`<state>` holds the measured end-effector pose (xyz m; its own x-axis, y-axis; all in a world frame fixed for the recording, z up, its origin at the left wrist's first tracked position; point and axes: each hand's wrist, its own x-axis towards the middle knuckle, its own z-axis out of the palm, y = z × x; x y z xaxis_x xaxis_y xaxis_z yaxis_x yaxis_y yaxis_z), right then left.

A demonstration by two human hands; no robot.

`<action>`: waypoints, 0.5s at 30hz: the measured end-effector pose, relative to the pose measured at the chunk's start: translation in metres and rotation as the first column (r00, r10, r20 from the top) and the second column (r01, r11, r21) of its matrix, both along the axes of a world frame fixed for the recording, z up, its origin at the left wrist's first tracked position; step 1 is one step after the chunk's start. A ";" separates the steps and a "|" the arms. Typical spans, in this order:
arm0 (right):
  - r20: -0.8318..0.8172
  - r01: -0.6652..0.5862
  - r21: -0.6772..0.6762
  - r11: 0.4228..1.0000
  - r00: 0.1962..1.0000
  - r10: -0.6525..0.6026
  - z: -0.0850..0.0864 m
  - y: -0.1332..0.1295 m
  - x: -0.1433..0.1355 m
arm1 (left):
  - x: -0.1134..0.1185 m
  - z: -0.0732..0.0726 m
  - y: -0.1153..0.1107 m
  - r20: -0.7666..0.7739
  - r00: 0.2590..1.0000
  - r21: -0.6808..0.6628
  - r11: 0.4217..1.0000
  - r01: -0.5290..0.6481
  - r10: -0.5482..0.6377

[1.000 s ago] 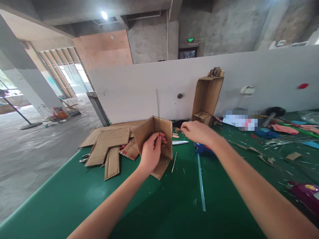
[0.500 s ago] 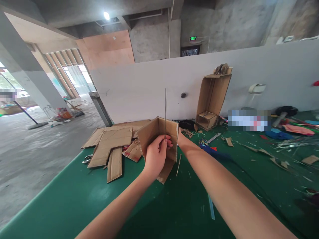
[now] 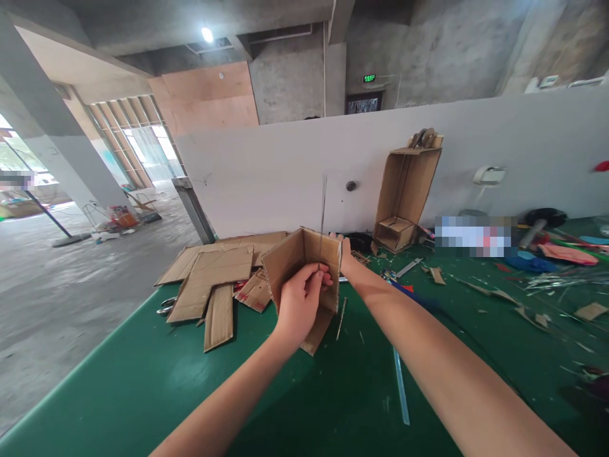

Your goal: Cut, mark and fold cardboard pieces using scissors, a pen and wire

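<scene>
My left hand (image 3: 301,293) reaches inside an open cardboard box (image 3: 288,249), its fingers pinched around a few thin wires (image 3: 324,206). The wires stand nearly upright and rise above the box rim. My right hand (image 3: 345,254) is at the far side of the box's right wall. Only some of its fingertips show past the wall's upper corner; the rest are hidden, so I cannot tell its grip. A thin stick (image 3: 341,318) lies on the green table (image 3: 157,387) just right of the box.
Flat cardboard pieces (image 3: 214,266) and scissors (image 3: 166,306) lie to the left. A tall cardboard frame with discs on top (image 3: 413,184) stands against the white partition (image 3: 285,165). To the right are a ruler (image 3: 409,267), a clear strip (image 3: 400,387) and scattered scraps.
The wires have shifted slightly right and now appear more spread at the top. My right hand's fingertips have come into sight beside the box's upper right corner.
</scene>
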<state>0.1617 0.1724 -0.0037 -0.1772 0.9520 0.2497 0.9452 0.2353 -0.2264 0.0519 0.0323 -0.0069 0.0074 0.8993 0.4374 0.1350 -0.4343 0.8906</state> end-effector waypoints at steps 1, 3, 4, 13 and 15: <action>-0.050 0.030 0.026 0.999 0.998 -0.029 0.001 0.001 0.002 | 0.000 0.000 -0.001 0.000 1.000 -0.001 1.000 -0.008 0.008; -0.184 0.098 0.069 0.993 0.979 -0.084 0.007 0.004 0.009 | 0.000 0.001 -0.003 -0.001 1.000 0.002 1.000 -0.022 0.022; -0.255 0.125 0.080 0.989 0.962 -0.101 0.010 0.005 0.012 | 0.000 0.001 -0.004 -0.007 1.000 0.008 1.000 -0.026 0.026; -0.767 -0.116 0.021 0.993 0.635 0.090 0.043 -0.032 0.056 | 0.003 -0.002 -0.007 -0.055 0.993 0.055 0.993 -0.104 0.107; -0.820 -0.239 0.020 0.971 0.552 0.153 0.045 -0.052 0.063 | 0.003 -0.002 -0.007 -0.082 0.988 0.067 0.990 -0.126 0.131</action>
